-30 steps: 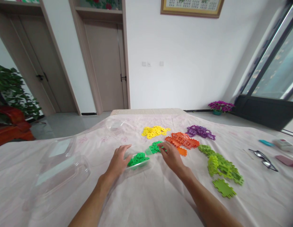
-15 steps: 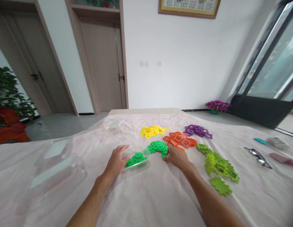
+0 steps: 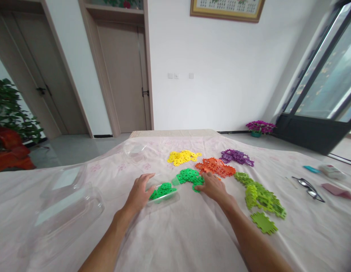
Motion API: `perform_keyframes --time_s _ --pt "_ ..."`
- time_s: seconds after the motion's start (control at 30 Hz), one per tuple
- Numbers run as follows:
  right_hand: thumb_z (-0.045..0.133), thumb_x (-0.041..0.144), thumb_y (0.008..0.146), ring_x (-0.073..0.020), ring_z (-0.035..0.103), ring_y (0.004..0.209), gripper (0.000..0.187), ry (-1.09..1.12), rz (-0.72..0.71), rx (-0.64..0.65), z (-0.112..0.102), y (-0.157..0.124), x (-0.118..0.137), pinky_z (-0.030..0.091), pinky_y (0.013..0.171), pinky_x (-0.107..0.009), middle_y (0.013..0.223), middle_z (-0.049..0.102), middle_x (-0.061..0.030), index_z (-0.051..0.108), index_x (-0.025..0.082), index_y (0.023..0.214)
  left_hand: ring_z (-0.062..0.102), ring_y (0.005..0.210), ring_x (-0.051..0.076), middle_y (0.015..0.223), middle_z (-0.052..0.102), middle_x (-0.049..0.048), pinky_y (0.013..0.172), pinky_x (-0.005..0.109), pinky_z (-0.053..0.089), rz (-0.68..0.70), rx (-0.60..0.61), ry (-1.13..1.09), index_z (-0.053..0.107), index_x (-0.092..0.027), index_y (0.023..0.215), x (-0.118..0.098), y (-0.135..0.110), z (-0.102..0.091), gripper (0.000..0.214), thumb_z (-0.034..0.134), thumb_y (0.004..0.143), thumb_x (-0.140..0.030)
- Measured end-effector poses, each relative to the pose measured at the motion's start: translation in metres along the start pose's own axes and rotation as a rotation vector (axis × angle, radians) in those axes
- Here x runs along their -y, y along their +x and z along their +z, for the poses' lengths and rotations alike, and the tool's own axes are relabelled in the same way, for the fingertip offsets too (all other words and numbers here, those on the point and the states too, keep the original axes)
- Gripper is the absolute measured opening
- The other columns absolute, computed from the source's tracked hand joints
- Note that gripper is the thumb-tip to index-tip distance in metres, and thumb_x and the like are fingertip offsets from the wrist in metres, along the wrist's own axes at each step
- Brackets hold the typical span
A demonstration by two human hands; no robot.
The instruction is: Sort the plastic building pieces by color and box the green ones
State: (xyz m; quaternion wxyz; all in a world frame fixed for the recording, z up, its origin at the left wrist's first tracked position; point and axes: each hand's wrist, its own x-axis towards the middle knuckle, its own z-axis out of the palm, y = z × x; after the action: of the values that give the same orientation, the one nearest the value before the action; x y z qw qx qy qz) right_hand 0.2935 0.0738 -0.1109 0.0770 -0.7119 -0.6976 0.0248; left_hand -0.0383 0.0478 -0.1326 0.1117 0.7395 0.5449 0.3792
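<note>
A clear plastic box (image 3: 164, 199) with several green plastic pieces (image 3: 163, 190) inside stands on the cloth. My left hand (image 3: 139, 192) grips its left end, with the thumb at the near side and the fingers at the far side. Right of the box lies a loose heap of green pieces (image 3: 188, 175). At the heap's right edge is my right hand (image 3: 213, 186), thumb and fingers apart around some green pieces. Its fingertips partly hide those pieces.
Yellow (image 3: 182, 157), orange (image 3: 216, 167), purple (image 3: 237, 156) and lime interlocking pieces (image 3: 263, 200) lie in separate heaps. Clear plastic boxes (image 3: 70, 207) stand at the left, another clear container (image 3: 135, 149) further back. Eyeglasses (image 3: 308, 188) lie at the right on the cloth.
The fingers of my right hand have spread at the green heap, and more green shows between thumb and fingers. My left hand and the box have stayed put.
</note>
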Motion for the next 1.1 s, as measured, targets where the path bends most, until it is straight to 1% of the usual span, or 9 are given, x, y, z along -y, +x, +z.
perform_keyframes --time_s 0.1,0.33,0.5,0.63,0.73,0.83,0.9,1.0,1.1 --pt "0.065 0.055 0.080 -0.0258 0.058 0.108 0.042 -0.013 -0.061 0.011 0.004 0.000 0.000 0.041 0.075 -0.030 0.118 0.061 -0.0095 0.067 0.023 0.107 0.054 0.121 0.024 0.129 0.061 0.0077 0.107 0.044 0.041 -0.001 0.000 -0.005 0.060 -0.021 0.126 0.000 0.000 0.000 0.044 0.056 0.083 -0.020" --pt "0.057 0.034 0.092 -0.0243 0.062 0.101 0.020 -0.130 -0.163 -0.024 0.005 0.001 0.003 0.042 0.074 -0.029 0.104 0.066 -0.0112 0.069 0.019 0.098 0.054 0.120 0.024 0.129 0.061 0.0078 0.107 0.045 0.041 0.007 0.003 -0.013 0.059 -0.022 0.127 -0.001 -0.001 0.000 0.044 0.056 0.083 -0.021" --pt "0.043 0.019 0.097 -0.0227 0.064 0.096 0.024 -0.152 -0.181 -0.031 0.005 0.002 0.004 0.041 0.072 -0.028 0.102 0.068 -0.0114 0.067 0.019 0.100 0.054 0.121 0.023 0.129 0.061 0.0076 0.107 0.044 0.041 -0.003 0.004 -0.011 0.060 -0.022 0.126 -0.002 0.000 -0.001 0.044 0.056 0.083 -0.020" --pt "0.041 0.018 0.097 -0.0207 0.064 0.094 0.025 -0.110 -0.175 -0.053 0.001 0.001 0.002 0.040 0.073 -0.027 0.101 0.069 -0.0086 0.065 0.021 0.100 0.054 0.120 0.023 0.128 0.061 0.0074 0.107 0.043 0.041 -0.003 0.003 -0.013 0.060 -0.022 0.126 -0.002 0.000 -0.001 0.044 0.056 0.082 -0.019" --pt "0.037 0.022 0.099 -0.0197 0.064 0.093 0.028 0.022 -0.167 -0.092 -0.002 0.002 0.000 0.041 0.074 -0.026 0.100 0.070 -0.0068 0.065 0.021 0.101 0.055 0.120 0.023 0.128 0.061 0.0074 0.107 0.043 0.040 -0.001 -0.001 -0.016 0.060 -0.022 0.126 -0.002 0.000 -0.001 0.044 0.056 0.082 -0.019" --pt "0.037 0.025 0.099 -0.0197 0.063 0.097 0.031 0.276 -0.170 -0.161 -0.003 0.005 0.001 0.045 0.081 -0.028 0.105 0.070 -0.0067 0.066 0.021 0.108 0.055 0.120 0.023 0.128 0.062 0.0070 0.108 0.043 0.040 0.003 -0.003 -0.017 0.060 -0.022 0.126 -0.002 0.000 -0.001 0.044 0.056 0.082 -0.019" --pt "0.037 0.028 0.098 -0.0197 0.064 0.093 0.032 0.454 -0.209 -0.214 -0.005 0.004 0.006 0.047 0.082 -0.029 0.102 0.070 -0.0069 0.066 0.020 0.109 0.054 0.120 0.023 0.127 0.062 0.0069 0.108 0.043 0.040 0.005 -0.002 -0.018 0.060 -0.022 0.126 -0.003 0.000 -0.001 0.044 0.057 0.082 -0.019" --pt "0.038 0.032 0.097 -0.0194 0.064 0.083 0.033 0.625 -0.300 -0.290 -0.008 -0.004 0.023 0.050 0.079 -0.031 0.094 0.069 -0.0071 0.067 0.019 0.108 0.054 0.121 0.023 0.127 0.062 0.0072 0.108 0.043 0.040 0.004 -0.002 -0.023 0.060 -0.022 0.126 -0.002 0.000 0.000 0.043 0.057 0.082 -0.020" --pt "0.043 0.032 0.096 -0.0208 0.063 0.090 0.031 0.697 -0.418 -0.309 -0.011 -0.019 0.047 0.051 0.084 -0.034 0.097 0.069 -0.0079 0.069 0.021 0.110 0.054 0.121 0.023 0.128 0.062 0.0071 0.107 0.044 0.040 0.007 -0.009 -0.029 0.060 -0.023 0.126 -0.001 0.000 0.001 0.043 0.058 0.082 -0.021"
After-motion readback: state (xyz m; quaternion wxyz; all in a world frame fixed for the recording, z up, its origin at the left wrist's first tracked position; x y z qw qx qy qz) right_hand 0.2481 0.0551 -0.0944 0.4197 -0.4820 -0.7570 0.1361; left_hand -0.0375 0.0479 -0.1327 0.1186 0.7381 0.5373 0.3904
